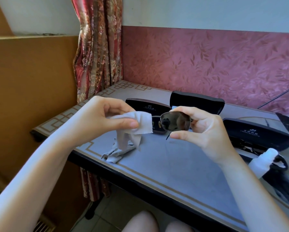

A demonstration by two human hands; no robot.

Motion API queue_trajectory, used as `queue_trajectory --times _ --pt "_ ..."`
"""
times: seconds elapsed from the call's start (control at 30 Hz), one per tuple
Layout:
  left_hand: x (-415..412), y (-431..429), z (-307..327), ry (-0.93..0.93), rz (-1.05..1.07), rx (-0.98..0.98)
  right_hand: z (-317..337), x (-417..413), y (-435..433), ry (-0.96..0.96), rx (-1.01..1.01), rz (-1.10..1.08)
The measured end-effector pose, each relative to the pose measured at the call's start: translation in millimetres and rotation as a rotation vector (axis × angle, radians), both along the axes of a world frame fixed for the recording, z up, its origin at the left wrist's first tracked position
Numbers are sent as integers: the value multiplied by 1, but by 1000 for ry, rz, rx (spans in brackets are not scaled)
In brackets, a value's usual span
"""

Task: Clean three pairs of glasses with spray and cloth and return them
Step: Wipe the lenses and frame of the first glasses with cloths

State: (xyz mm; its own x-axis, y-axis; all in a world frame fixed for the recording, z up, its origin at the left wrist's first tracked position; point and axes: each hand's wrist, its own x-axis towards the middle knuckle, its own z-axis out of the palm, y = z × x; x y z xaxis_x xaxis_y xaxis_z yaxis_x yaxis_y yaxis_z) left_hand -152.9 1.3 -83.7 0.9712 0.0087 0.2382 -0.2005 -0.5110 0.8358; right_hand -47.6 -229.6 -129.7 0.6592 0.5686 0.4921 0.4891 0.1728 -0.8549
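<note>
Cloth (141,122) in left grip (105,118), glasses (175,121) in right grip (206,131); cases (197,101), perhaps spray bottle (262,162), beyond.

Soft matt grey microfibre cloth (140,122); glossy dark-lensed thin metal-framed glasses (177,121); smooth black cases (197,102); glossy glass-topped table (173,164).

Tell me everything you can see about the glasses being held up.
The glasses have a thin dark metal frame and a dark, reflective visible lens. They are held about level above the table. The right hand pinches the right end; the left hand wraps a grey cloth over the left lens, hiding it.
</note>
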Motion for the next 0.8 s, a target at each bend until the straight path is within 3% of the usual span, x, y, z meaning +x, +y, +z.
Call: queue_trajectory --times 0.27,0.8 --pt "-2 0 5 125 -138 66 1 -1 0 9 -22 25" --pt "5 -26 4 60 28 128 1 0 -2 8 -33 10"
